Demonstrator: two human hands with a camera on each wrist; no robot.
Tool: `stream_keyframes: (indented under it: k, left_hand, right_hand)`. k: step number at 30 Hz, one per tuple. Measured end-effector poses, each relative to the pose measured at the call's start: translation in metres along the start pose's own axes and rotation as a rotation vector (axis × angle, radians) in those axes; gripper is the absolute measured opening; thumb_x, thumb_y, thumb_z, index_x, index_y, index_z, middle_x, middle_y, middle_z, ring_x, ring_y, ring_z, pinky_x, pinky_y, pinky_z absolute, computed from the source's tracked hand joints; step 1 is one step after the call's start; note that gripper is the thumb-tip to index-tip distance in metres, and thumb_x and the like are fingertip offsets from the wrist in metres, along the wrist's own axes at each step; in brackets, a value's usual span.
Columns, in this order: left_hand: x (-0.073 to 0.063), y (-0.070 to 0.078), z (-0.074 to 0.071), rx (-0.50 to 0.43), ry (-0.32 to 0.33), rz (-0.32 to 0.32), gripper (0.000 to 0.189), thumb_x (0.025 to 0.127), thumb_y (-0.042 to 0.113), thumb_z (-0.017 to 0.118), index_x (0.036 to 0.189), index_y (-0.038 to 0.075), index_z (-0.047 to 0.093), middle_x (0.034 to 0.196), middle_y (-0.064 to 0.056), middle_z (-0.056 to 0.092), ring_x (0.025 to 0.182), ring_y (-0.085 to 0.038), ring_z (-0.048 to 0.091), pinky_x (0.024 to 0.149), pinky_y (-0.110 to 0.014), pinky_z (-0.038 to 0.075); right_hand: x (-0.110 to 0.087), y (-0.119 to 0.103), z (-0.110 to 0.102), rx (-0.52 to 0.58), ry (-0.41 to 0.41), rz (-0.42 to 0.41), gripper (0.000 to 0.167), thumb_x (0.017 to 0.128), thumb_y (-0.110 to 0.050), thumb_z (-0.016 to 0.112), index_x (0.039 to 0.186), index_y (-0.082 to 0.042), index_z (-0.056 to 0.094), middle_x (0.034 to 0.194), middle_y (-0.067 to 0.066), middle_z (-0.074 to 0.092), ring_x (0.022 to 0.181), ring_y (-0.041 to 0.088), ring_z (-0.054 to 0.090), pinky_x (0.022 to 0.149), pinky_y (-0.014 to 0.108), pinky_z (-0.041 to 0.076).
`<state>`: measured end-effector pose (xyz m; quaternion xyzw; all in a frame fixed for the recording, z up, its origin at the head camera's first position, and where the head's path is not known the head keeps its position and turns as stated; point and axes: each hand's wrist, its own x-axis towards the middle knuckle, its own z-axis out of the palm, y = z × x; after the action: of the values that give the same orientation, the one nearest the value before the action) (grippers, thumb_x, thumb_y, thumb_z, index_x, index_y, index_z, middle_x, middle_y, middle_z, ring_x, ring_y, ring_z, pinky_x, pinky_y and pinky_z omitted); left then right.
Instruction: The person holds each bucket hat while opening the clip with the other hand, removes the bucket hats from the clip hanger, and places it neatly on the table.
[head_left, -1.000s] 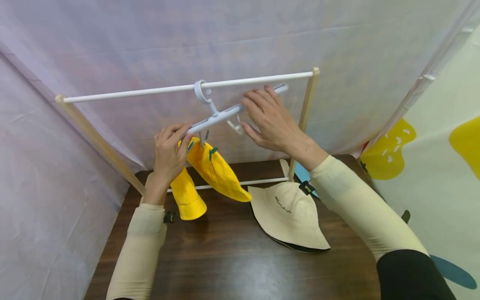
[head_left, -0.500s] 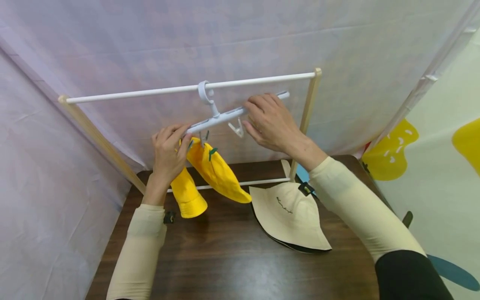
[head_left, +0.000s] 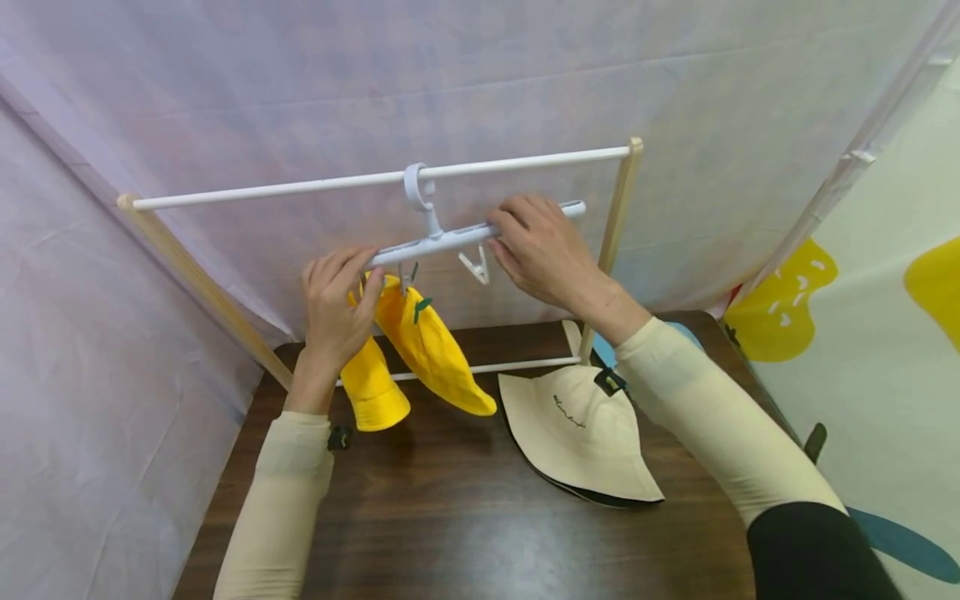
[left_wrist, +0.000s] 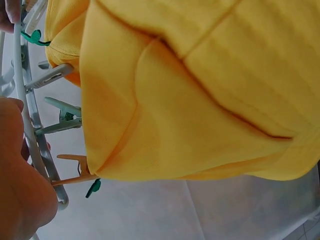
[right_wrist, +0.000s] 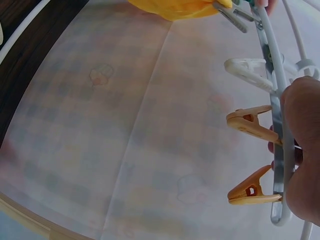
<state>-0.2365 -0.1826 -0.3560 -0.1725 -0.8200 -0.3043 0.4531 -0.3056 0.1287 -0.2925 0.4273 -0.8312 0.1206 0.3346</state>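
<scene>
A pale clip hanger (head_left: pixel 442 242) has its round hook over the white top rod (head_left: pixel 285 190) of a rack. My left hand (head_left: pixel 333 312) grips the hanger bar near its left end. Farther right along the same bar, my right hand (head_left: pixel 542 254) holds it with fingers on top and thumb below. Clips hold a yellow cloth hat (head_left: pixel 438 354) with a small green leaf at the left half; part of it is behind my left hand. In the right wrist view, a white clip (right_wrist: pixel 247 72) and orange clips (right_wrist: pixel 252 125) carry nothing.
A beige bucket hat (head_left: pixel 581 433) with a dark underside lies on the dark wooden table (head_left: pixel 465 517), right of the yellow hat. Behind its crown is a blue flat thing (head_left: pixel 603 350). Wooden posts (head_left: pixel 618 208) hold the rack's ends, with pale cloth behind.
The hanger's hook has shifted slightly right along the rod, and its right end has come down with my right hand. The bar is closer to level; the yellow hat swung a little.
</scene>
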Motion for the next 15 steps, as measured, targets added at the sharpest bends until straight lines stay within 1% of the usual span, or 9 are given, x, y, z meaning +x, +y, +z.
stream_keyframes:
  k: [2,4,9,12,15]
  left_hand:
    - [-0.0004,-0.0006,0.0004,-0.004,0.007,0.003,0.032,0.108,0.015,0.073,0.133,-0.004,0.079,0.133,-0.025,0.080,0.125,-0.048,0.068,0.117,-0.059,0.040]
    - [-0.0010,-0.0009,0.0005,-0.010,0.018,0.008,0.033,0.107,0.014,0.073,0.133,-0.004,0.078,0.135,-0.025,0.079,0.128,-0.048,0.068,0.124,-0.063,0.039]
    - [-0.0032,-0.0014,0.0005,-0.027,0.040,0.025,0.036,0.105,0.012,0.072,0.137,-0.002,0.077,0.142,-0.025,0.076,0.137,-0.050,0.066,0.134,-0.070,0.032]
    - [-0.0054,-0.0015,0.0003,-0.038,0.049,0.033,0.037,0.104,0.012,0.071,0.138,-0.002,0.076,0.146,-0.026,0.073,0.142,-0.052,0.063,0.137,-0.068,0.032]
    - [-0.0077,0.0001,0.0003,-0.055,0.060,0.044,0.036,0.103,0.010,0.071,0.136,-0.004,0.076,0.147,-0.027,0.072,0.145,-0.053,0.061,0.137,-0.063,0.035]
  right_hand:
    - [-0.0005,-0.0003,0.0008,-0.001,0.007,0.007,0.030,0.112,-0.018,0.067,0.133,0.003,0.072,0.125,0.020,0.073,0.114,0.039,0.067,0.103,0.054,0.057]
    - [-0.0011,-0.0007,0.0016,-0.003,0.014,0.014,0.028,0.112,-0.018,0.067,0.132,0.002,0.072,0.123,0.020,0.073,0.112,0.040,0.067,0.100,0.055,0.056]
    - [-0.0032,-0.0017,0.0025,0.001,0.024,0.031,0.027,0.113,-0.017,0.067,0.131,0.002,0.073,0.122,0.020,0.073,0.111,0.040,0.067,0.099,0.055,0.056]
    - [-0.0045,-0.0029,0.0030,0.001,0.022,0.041,0.027,0.114,-0.018,0.066,0.131,0.002,0.072,0.122,0.020,0.073,0.111,0.040,0.066,0.099,0.054,0.055]
    - [-0.0061,-0.0035,0.0039,0.002,0.027,0.049,0.028,0.114,-0.018,0.065,0.132,0.002,0.072,0.122,0.020,0.073,0.110,0.040,0.065,0.099,0.053,0.054]
